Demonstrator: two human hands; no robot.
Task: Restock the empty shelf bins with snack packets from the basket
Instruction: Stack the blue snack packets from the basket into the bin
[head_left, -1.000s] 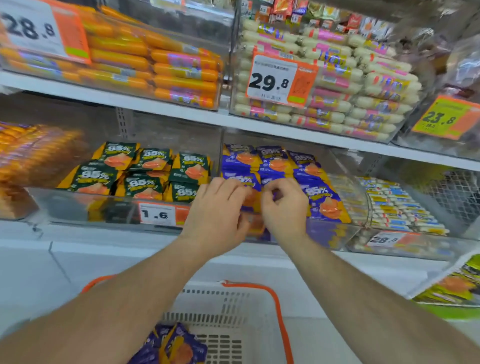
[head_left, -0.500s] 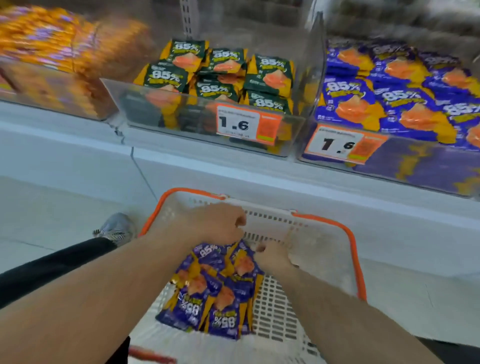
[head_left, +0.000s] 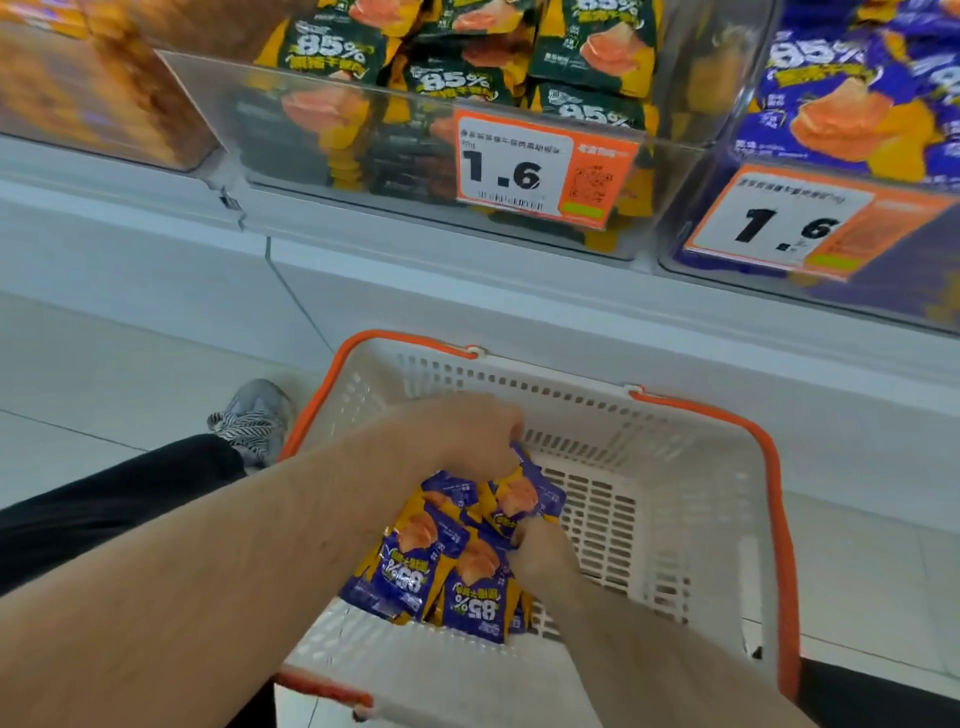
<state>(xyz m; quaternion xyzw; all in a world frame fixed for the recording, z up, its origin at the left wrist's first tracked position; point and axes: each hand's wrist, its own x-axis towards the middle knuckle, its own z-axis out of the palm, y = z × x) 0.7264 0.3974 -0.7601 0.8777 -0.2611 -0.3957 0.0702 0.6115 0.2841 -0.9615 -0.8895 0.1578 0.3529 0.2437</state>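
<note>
Head view looks down on the shelf (head_left: 467, 291), which runs across the whole top from nine o'clock to three o'clock. On it sit clear bins: one at twelve o'clock holds green packets (head_left: 457, 57) behind an orange price tag (head_left: 540, 169), and the purple bin (head_left: 831, 291) at two o'clock is well stocked with matching purple packets and carries its own tag. A blurred bin of orange goods sits at ten o'clock. Below, at about five o'clock, the white basket (head_left: 691, 551) with orange handles stands on the pale floor (head_left: 104, 374), just in front of the shelf base. A black trouser leg (head_left: 104, 499) and a grey shoe (head_left: 254, 415) lie at nine o'clock. Inside the basket, towards its near-left corner, lies a small heap of purple snack packets (head_left: 441, 561). The left hand (head_left: 462, 436) is curled over the far end of the heap and appears to pinch a packet's top edge, though its fingertips are hidden. The right hand (head_left: 540, 558) is curled against the heap's right side, fingers tucked among the packets; whether it has closed on one I cannot tell. The step in hand looks like gathering a fresh handful. The next move would call for a firm hold on several slippery packets at once, a lift clear of the basket rim, and a carry up to two o'clock into the purple bin.
</note>
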